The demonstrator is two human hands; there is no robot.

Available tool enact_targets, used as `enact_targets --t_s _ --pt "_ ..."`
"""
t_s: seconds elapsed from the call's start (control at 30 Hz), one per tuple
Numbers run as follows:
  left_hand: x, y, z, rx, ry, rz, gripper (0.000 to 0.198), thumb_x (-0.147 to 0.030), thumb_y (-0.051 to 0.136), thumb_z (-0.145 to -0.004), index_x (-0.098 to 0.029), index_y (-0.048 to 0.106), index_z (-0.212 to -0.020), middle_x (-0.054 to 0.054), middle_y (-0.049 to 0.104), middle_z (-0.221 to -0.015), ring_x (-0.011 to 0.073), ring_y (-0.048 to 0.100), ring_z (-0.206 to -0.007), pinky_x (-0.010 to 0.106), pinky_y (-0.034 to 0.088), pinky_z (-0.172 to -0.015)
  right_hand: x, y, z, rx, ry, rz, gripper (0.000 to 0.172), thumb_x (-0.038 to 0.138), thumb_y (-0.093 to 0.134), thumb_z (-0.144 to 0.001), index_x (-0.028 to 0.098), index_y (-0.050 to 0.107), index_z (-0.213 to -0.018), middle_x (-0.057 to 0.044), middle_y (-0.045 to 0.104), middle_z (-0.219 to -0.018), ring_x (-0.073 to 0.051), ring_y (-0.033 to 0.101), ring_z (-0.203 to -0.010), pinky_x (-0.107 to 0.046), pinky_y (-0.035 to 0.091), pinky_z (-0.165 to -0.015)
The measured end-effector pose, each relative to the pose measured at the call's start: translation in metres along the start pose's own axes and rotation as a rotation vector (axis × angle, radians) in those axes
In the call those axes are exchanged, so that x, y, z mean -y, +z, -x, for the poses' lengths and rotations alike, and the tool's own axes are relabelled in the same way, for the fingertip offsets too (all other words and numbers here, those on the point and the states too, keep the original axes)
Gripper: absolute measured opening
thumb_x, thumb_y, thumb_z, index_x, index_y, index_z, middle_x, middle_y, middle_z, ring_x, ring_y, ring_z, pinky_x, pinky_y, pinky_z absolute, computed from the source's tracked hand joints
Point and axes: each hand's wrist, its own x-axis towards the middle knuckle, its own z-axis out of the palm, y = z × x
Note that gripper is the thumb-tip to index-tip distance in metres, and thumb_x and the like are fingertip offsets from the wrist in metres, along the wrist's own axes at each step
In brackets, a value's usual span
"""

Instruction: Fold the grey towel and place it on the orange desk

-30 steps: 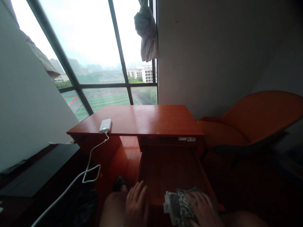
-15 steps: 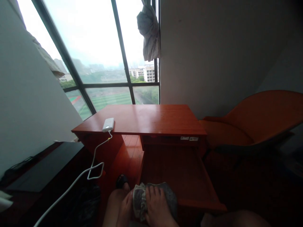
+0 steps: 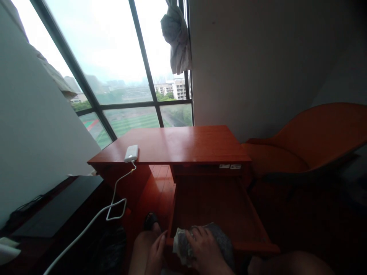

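My right hand (image 3: 205,244) is pressed over a grey cloth (image 3: 222,238) with a pale frilled edge, its fingers curled onto the fabric. The cloth is bunched over the front board of a pulled-out wooden drawer (image 3: 212,202). The drawer's floor shows bare wood. My left hand (image 3: 156,250) is at the drawer's front left corner, thumb and fingers closed on its edge and apart from the cloth. Part of its grip is hidden.
Above the drawer is a reddish wooden desk (image 3: 183,145) with a white power bank (image 3: 132,152) and its white cable (image 3: 94,215) trailing left. An orange chair (image 3: 315,141) stands at right. A dark cabinet (image 3: 63,210) is at left, and a window (image 3: 114,57) lies behind.
My right hand and the cloth have moved right along the drawer front. My left hand has come off the cloth's frilled edge onto the drawer corner.
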Motion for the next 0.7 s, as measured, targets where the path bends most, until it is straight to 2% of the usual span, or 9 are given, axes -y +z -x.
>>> enact_targets --t_s 0.1,0.2,0.4,0.5,0.6,0.7 --pt "0.006 -0.002 -0.003 0.067 -0.011 -0.007 0.064 -0.073 0.068 -0.055 -0.017 0.078 -0.084 0.012 0.080 -0.099 0.0384 0.066 -0.113 0.048 0.050 -0.104 -0.031 -0.009 0.021 0.038 -0.027 -0.027 0.075 0.049 0.065 -0.076 0.036 0.035 -0.144 -0.009 0.056 -0.144 -0.033 0.052 -0.130 -0.055 0.043 -0.110" --pt "0.012 -0.003 -0.007 0.086 0.000 -0.010 0.065 -0.074 0.065 -0.058 -0.017 0.078 -0.085 0.012 0.079 -0.101 0.0387 0.065 -0.116 0.049 0.049 -0.106 -0.066 -0.016 0.042 0.045 -0.001 -0.016 0.081 0.044 0.067 -0.076 0.033 0.031 -0.147 -0.008 0.053 -0.149 -0.032 0.050 -0.133 -0.052 0.041 -0.114" --pt "0.012 -0.003 -0.006 0.102 0.014 -0.011 0.063 -0.072 0.064 -0.060 -0.017 0.078 -0.088 0.011 0.080 -0.097 0.0381 0.067 -0.113 0.049 0.050 -0.104 -0.132 -0.045 0.091 -0.012 0.192 0.049 0.065 0.035 0.073 -0.071 0.036 0.053 -0.133 0.001 0.064 -0.138 -0.026 0.056 -0.128 -0.048 0.039 -0.116" --pt "0.012 -0.004 -0.007 0.124 0.014 0.002 0.061 -0.070 0.064 -0.062 -0.018 0.078 -0.089 0.010 0.079 -0.101 0.0375 0.066 -0.114 0.049 0.049 -0.106 -0.161 -0.053 0.112 -0.093 0.206 0.143 0.062 0.037 0.075 -0.069 0.036 0.057 -0.128 0.003 0.068 -0.132 -0.025 0.059 -0.124 -0.045 0.041 -0.113" --pt "0.014 -0.005 -0.009 0.121 -0.020 0.005 0.059 -0.070 0.066 -0.059 -0.018 0.079 -0.085 0.010 0.080 -0.100 0.0386 0.065 -0.117 0.051 0.046 -0.109 -0.176 -0.048 0.121 -0.163 0.176 0.215 0.062 0.038 0.075 -0.069 0.035 0.058 -0.128 0.003 0.069 -0.130 -0.024 0.061 -0.120 -0.041 0.043 -0.109" --pt "0.017 -0.006 -0.012 0.108 -0.061 0.020 0.058 -0.070 0.068 -0.056 -0.019 0.079 -0.082 0.009 0.080 -0.100 0.0391 0.063 -0.119 0.049 0.045 -0.109 -0.171 -0.037 0.117 -0.177 0.183 0.236 0.066 0.028 0.076 -0.065 0.033 0.058 -0.128 0.002 0.071 -0.126 -0.025 0.062 -0.117 -0.042 0.045 -0.105"
